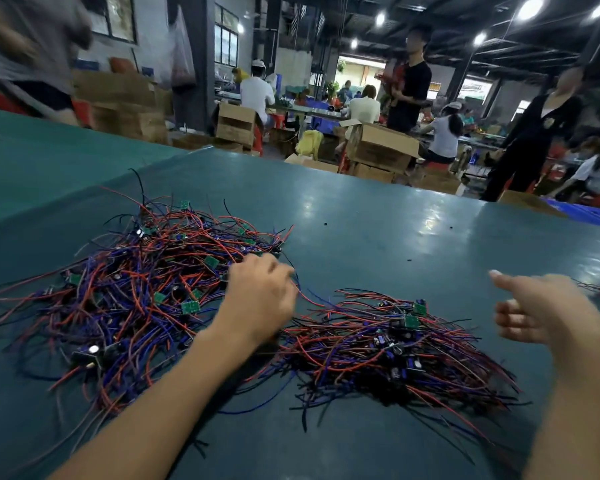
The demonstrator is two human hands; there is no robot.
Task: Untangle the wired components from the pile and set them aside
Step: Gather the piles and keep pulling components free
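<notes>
Head view: left hand (262, 292) grips wires (303, 296) in pile (136, 289) (right hand (534, 311) hovers).

Teal table (395, 230), cardboard boxes (378, 150), standing workers (409, 81)

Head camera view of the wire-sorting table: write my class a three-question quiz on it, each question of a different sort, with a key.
1. Fill in: the little boards in the large tangled pile and the smaller pile are ____ in colour.
2. True or false: the right hand grips a board.
3. The left hand is: A) curled on wires at the large tangled pile's right edge; B) flat on the smaller pile; C) resting in the lap.
Key: 1 green; 2 false, it holds nothing; 3 A.
</notes>
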